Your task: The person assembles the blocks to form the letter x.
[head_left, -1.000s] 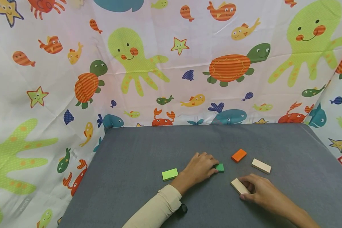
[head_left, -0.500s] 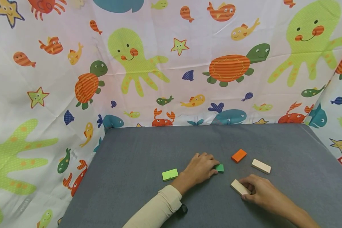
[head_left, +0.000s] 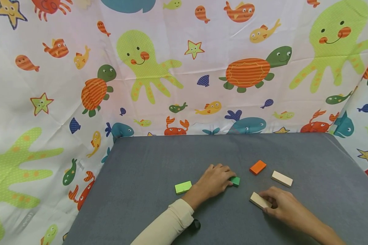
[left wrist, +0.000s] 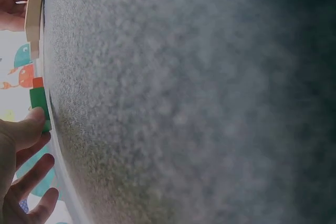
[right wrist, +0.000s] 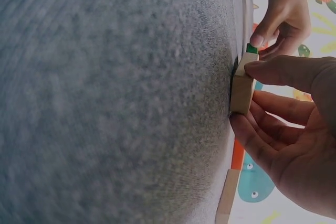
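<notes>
Near the middle of the grey table, my left hand (head_left: 213, 180) pinches a dark green block (head_left: 235, 181) between thumb and fingers. Most of that block is covered by the hand in the head view; the left wrist view shows the thumb on the side of the green block (left wrist: 39, 103). To the right, my right hand (head_left: 282, 202) grips a plain wooden block (head_left: 260, 200), thumb on one side and fingers on the other. In the right wrist view this wooden block (right wrist: 243, 94) lies on the table surface. A gap separates the two held blocks.
An orange block (head_left: 258, 167) and another plain wooden block (head_left: 282, 178) lie behind the right hand. A light green block (head_left: 183, 187) sits left of the left wrist. The grey table (head_left: 147, 156) ends at a sea-animal printed curtain (head_left: 202, 75).
The dark green block has turned slightly and shifted a little left in the left hand. The wooden block in the right hand has turned slightly. The other blocks stay put.
</notes>
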`<state>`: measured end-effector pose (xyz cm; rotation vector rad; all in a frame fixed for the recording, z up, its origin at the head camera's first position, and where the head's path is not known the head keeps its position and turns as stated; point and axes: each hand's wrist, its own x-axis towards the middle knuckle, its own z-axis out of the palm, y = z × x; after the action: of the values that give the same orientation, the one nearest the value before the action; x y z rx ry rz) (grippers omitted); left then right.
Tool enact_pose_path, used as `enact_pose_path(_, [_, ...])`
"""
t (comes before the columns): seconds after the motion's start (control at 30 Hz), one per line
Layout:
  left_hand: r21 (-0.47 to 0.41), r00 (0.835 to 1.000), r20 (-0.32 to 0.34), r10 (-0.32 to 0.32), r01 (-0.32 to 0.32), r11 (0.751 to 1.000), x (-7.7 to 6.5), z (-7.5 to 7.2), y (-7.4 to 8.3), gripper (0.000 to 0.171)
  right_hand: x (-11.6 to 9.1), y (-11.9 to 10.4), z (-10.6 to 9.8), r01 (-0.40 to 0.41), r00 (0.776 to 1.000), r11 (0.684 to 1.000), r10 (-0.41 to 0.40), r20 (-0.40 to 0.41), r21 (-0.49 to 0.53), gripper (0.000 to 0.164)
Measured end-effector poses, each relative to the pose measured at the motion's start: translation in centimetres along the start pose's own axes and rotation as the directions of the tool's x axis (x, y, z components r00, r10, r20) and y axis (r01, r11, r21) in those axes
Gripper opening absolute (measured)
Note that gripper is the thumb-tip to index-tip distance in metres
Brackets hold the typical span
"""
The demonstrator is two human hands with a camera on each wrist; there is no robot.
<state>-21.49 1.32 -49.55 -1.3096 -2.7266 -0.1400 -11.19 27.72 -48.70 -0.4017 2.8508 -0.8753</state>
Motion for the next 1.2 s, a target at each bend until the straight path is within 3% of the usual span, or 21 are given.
enact_pose_path(0.13, [-0.021, 1.0, -0.017, 0.018, -0.019, 1.0, -0.3, -0.1, -0.2, 0.034, 0.2, -0.1, -0.3, -0.037, 0.999, 0.999, 0.037, 0.02, -0.011, 0.038])
enact_pose_path(0.43, [-0.047, 0.998, -0.025, 0.065, -0.066, 0.997, -0.9, -0.3, -0.2, 0.033, 0.3, -0.2, -0.5, -0.04, 0.999, 0.998, 0.041, 0.007, -0.057, 0.038])
enact_pose_path(0.9, [-0.023, 0.992, -0.019, 0.122, -0.123, 0.992, -0.7, -0.5, 0.6, 0.034, 0.2, -0.6, -0.6, -0.014, 1.0, 0.997, 0.012, -0.023, -0.078, 0.039])
enact_pose_path(1.2, [-0.029, 0.988, -0.023, 0.151, -0.152, 0.988, -0.6, -0.8, 1.0, 0.034, -0.1, -0.6, -0.4, 0.042, 0.997, 0.996, -0.047, -0.066, -0.082, 0.038])
